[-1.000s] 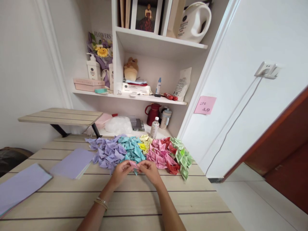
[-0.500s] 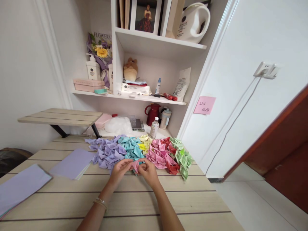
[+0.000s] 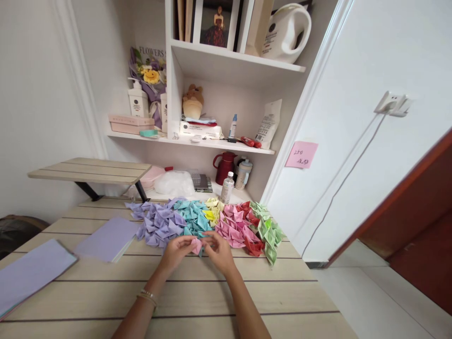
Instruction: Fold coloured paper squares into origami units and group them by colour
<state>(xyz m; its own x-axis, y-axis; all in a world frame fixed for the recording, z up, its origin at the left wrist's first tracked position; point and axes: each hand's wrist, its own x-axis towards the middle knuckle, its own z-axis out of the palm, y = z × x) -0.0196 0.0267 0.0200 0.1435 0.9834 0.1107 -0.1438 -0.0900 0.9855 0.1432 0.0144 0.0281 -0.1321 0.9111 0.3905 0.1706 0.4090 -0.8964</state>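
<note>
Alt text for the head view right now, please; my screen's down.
The left hand holds a small pink folded paper above a wooden table, the right hand close beside it. Just beyond lie folded paper pieces grouped mostly by colour: purple, teal, yellow, pink with red, green. Purple-topped paper stacks lie left.

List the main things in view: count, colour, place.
Table: one, pale wood, foreground
Shelving: one, white, behind table
Folded papers: many, multicoloured, table's back
Paper stacks: two, purple-topped, table's left
Stand: one, wooden, table's rear left
Bottle: one, clear, behind folded papers
Pitcher: one, red, low shelving
Jug: one, white, high shelving
Note: one, pink, right wall
Pink paper: one, pink, centre
Left hand: one, bare, holding pink paper
Right hand: one, bare, beside pink paper
</note>
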